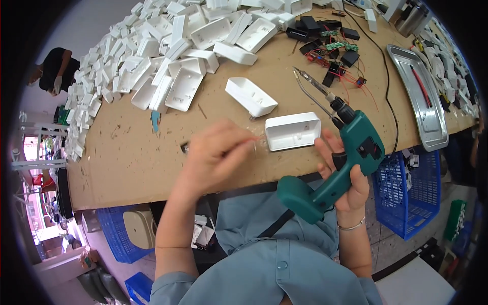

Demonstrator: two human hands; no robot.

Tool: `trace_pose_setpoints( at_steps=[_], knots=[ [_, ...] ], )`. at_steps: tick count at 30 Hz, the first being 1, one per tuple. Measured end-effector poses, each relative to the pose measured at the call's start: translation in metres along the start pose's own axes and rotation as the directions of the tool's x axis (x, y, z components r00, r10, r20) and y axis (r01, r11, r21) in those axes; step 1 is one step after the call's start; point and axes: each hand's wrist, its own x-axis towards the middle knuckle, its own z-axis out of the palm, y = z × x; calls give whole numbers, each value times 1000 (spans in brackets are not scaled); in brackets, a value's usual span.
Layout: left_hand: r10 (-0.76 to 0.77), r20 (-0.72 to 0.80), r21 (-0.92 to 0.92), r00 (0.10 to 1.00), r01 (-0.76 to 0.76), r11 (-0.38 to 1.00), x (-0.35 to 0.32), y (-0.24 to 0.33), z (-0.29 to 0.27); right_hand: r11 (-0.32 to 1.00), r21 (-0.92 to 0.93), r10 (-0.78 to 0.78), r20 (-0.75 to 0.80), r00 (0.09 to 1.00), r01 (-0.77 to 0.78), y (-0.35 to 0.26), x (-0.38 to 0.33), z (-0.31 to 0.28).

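Note:
My right hand (351, 188) is wrapped round the handle of a green soldering gun (360, 140). The gun's thin metal tip and a bent feed tube point up and to the left above the table. Just left of that hand stands a white plastic housing (293, 133), its hollow side facing me. My left hand (216, 152), slightly blurred, is closed in a pinch on that housing's left side. Something thin and reddish shows at its fingertips, too small to name. A second white housing (250, 96) lies farther back, beyond the first.
A large heap of white housings (173, 46) covers the table's far left. Black boxes, green circuit boards (335, 46) and red wires lie at the back. A metal tray (419, 101) sits to the right, beside a black cable (389, 91). Blue crates (406, 193) stand below the edge.

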Motion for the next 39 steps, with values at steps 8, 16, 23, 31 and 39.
trace_pose_setpoints(
  at_steps=[8,16,23,31,39],
  knots=[
    [-92,-58,-202,994,78,976,-13,15,57,999,-43,19,-94,995,-24,11,11,11],
    [-53,-125,-90,991,42,995,-17,18,74,996,-83,34,-55,998,-38,7,8,8],
    [70,-172,132,983,-47,990,-16,17,75,966,-251,-59,-8,998,55,-23,-29,-9],
    [123,-232,233,965,-68,970,-18,15,82,743,-668,-304,-270,913,50,-34,-99,26],
    [172,-280,396,945,-50,917,-6,18,77,653,-746,-276,-390,878,-127,-15,-115,45]
  ],
)
